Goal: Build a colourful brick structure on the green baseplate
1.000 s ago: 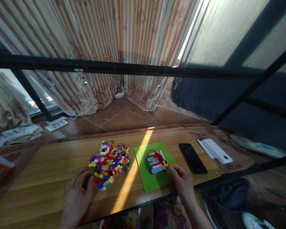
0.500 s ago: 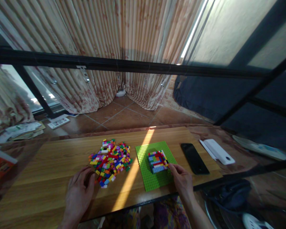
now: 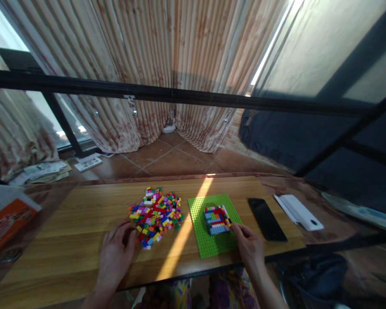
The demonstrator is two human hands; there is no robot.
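Observation:
A pile of small coloured toy bricks (image 3: pixel 157 214) lies on the wooden table. My left hand (image 3: pixel 117 249) rests at the pile's near left edge, fingers curved and thumb apart, with nothing visible in it. To the right is a green studded baseplate (image 3: pixel 209 249), bearing a low block built of multicoloured bricks (image 3: pixel 217 219). My right hand (image 3: pixel 249 244) is at the block's right edge, thumb and forefinger pinched together. A small dark spot shows by these fingertips; whether it is a brick held there I cannot tell.
A black phone (image 3: pixel 266 219) lies right of the baseplate. Beyond the table's right end is a white flat object (image 3: pixel 300 212). An orange and white package (image 3: pixel 9 223) stands at the left. A dark rail (image 3: pixel 193 95) crosses in front of the curtains (image 3: pixel 148 51).
The whole view has shifted, so the table's things appear slightly farther right. Both hands keep about the same places relative to the pile and the block.

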